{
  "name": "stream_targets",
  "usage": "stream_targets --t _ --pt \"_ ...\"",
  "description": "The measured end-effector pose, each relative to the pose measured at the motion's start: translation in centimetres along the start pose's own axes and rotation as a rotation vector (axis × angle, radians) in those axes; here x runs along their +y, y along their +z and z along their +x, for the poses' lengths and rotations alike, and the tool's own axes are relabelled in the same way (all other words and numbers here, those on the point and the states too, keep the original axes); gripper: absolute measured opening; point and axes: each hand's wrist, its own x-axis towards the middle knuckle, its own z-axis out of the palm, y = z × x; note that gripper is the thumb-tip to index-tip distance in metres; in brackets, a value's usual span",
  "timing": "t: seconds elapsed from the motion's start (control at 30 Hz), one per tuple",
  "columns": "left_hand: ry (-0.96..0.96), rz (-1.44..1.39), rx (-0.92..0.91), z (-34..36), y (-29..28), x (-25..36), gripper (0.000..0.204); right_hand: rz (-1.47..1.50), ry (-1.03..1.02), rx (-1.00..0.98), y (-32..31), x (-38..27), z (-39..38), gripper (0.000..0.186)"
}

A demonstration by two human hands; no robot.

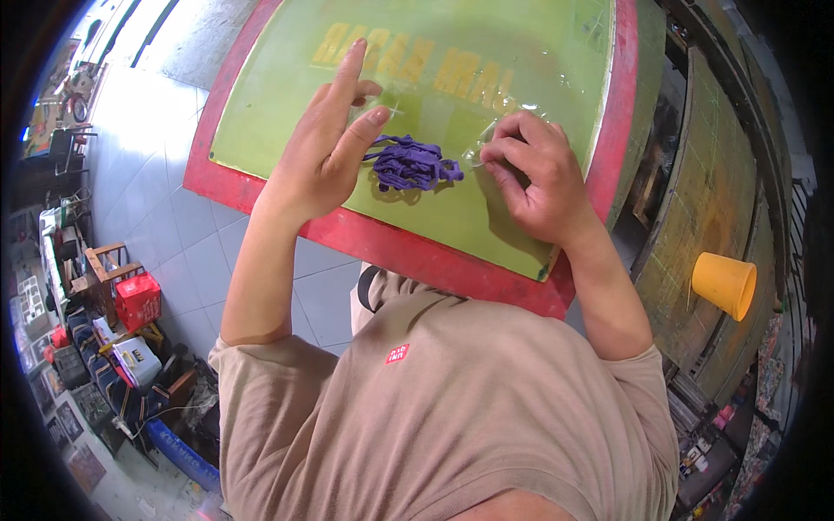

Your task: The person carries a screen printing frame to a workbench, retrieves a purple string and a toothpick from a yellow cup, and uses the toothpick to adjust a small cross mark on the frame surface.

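Observation:
A screen-printing frame (347, 233) with red wooden edges and green mesh lies before me. Faint yellowish lettering shows across the mesh. My left hand (323, 143) is above its near left part, index finger stretched out and thumb apart, the other fingers partly curled and partly hidden. My right hand (540, 178) has its thumb and fingers pinched on a small piece of clear film (473, 154) over the mesh at the right. Between both hands a crumpled purple rag (415, 165) rests on the mesh.
A worn wooden table (699, 200) stands to the right, with a yellow bucket (724, 286) tipped on its side. At the left are a red box (138, 300), a white container (136, 360) and other clutter. Grey tiles (195, 208) cover the floor.

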Motion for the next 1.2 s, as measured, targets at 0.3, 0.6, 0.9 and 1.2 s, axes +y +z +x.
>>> stream_targets --t 0.3,0.6,0.9,1.2 --pt "0.079 0.129 0.009 1.0 0.0 -0.3 0.063 -0.004 0.009 -0.001 -0.1 0.4 0.2 0.012" --pt "0.105 0.121 -0.035 0.9 0.1 -0.2 0.066 -0.007 -0.006 0.001 -0.3 0.5 0.2 0.012" --pt "0.122 0.192 -0.008 1.1 0.3 -0.1 0.067 -0.005 -0.002 0.005 -0.3 0.4 0.1 0.012" --pt "0.147 0.213 -0.010 1.0 0.5 0.0 0.066 -0.008 -0.004 0.010 -0.3 0.4 0.1 0.011"
